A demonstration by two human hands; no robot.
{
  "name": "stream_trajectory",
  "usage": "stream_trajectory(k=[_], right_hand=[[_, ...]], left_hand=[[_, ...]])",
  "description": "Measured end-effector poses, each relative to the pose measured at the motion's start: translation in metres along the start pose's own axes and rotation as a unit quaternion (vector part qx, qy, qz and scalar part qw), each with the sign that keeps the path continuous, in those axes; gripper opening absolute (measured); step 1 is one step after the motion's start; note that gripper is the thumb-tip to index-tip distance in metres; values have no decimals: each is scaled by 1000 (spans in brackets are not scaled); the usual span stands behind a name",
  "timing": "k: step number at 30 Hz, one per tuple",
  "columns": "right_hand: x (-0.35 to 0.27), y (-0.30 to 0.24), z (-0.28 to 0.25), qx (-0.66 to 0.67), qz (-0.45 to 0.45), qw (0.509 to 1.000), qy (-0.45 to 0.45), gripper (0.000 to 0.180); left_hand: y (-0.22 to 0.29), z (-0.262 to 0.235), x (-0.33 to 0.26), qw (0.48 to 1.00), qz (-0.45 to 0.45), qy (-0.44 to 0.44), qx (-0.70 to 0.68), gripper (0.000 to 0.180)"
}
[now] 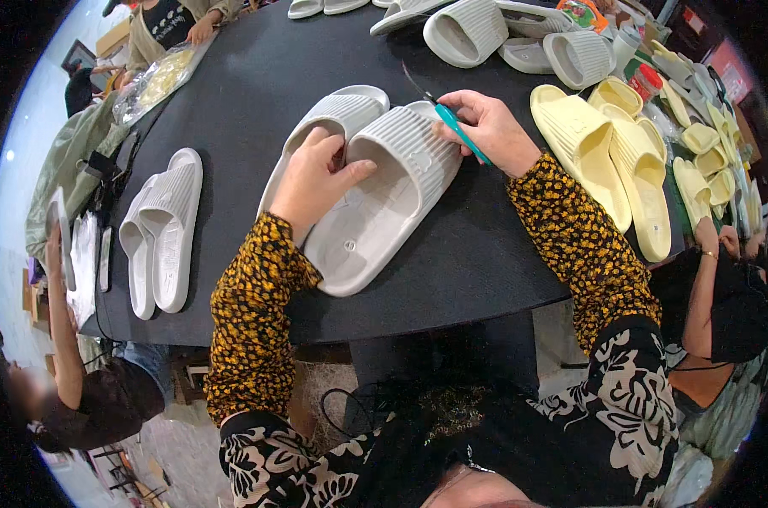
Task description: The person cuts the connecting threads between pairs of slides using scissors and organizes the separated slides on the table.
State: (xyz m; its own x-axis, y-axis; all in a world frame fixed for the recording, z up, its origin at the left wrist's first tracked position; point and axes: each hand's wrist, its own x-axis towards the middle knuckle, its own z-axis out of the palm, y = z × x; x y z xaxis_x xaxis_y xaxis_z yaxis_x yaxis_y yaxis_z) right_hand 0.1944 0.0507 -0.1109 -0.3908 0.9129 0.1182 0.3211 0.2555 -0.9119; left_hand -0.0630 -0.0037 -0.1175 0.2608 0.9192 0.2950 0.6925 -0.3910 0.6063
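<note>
A pair of light grey slide slippers with ribbed straps lies in front of me, a left slipper (333, 110) partly beneath a right slipper (375, 229). My left hand (320, 182) grips the pair where the two meet, its fingers curled at the left slipper's strap and its thumb at the right one's opening. My right hand (494, 131) is closed around a teal-handled trimming knife (460, 134) with a thin, dark, curved blade pointing away from me. The fingertips of that hand touch the right slipper's strap. The left slipper's inner side is hidden.
Another grey slipper pair (168, 233) rests on the black table (257, 93) at left. Yellow slippers (608, 161) lie to the right, and grey slippers (468, 34) are heaped at the far side. Co-workers sit at both sides; one person's hand (707, 235) holds a yellow slipper.
</note>
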Motion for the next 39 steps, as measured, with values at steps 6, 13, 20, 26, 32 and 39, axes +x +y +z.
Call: stream_trajectory(k=[6, 13, 20, 26, 32, 39], right_hand=[[-9, -7, 10, -25, -95, 994, -56, 43], [-14, -32, 3, 119, -1, 993, -11, 49], [-12, -29, -3, 125, 13, 991, -40, 56], [-13, -40, -8, 99, 13, 993, -62, 57], [-13, -44, -9, 75, -13, 995, -63, 53], [-8, -34, -17, -19, -59, 986, -157, 46]], left_hand=[[2, 5, -3, 995, 61, 72, 43, 15], [5, -16, -4, 958, 179, 173, 143, 19], [4, -17, -6, 954, 171, 178, 169, 22], [4, -21, -6, 954, 173, 187, 159, 23], [2, -26, -7, 948, 182, 204, 161, 24], [-9, -39, -8, 926, 187, 263, 196, 27]])
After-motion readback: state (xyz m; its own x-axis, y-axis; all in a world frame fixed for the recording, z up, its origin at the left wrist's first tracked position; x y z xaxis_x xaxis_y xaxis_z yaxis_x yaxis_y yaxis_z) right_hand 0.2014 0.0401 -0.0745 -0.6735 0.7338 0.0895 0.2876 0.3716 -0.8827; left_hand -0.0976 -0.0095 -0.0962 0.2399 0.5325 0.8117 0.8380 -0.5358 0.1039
